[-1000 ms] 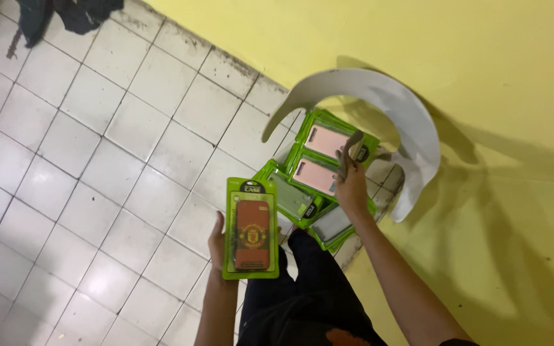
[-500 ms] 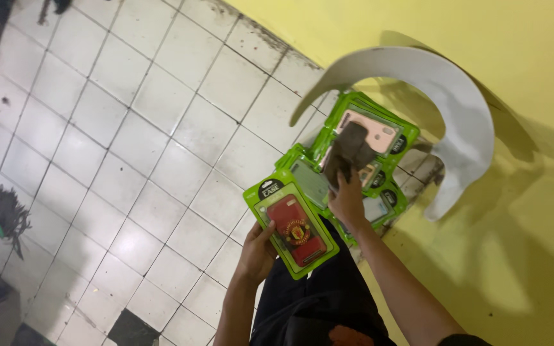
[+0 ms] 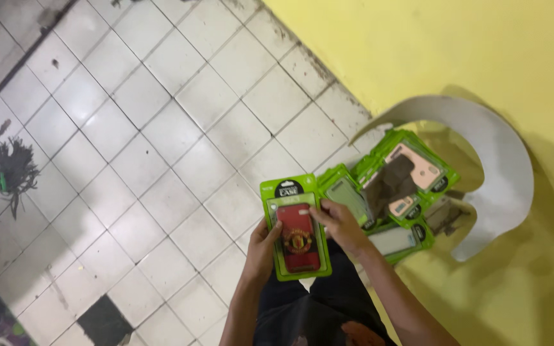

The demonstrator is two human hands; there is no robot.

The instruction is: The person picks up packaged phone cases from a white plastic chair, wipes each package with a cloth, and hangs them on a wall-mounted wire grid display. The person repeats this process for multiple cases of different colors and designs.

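Your left hand and right hand hold the green packaged red phone case at lower centre, fingers wrapped around its edges.

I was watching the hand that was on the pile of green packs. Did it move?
Yes. The right hand left the pile of green packs by the yellow wall and now touches the red phone case pack held by the left hand.
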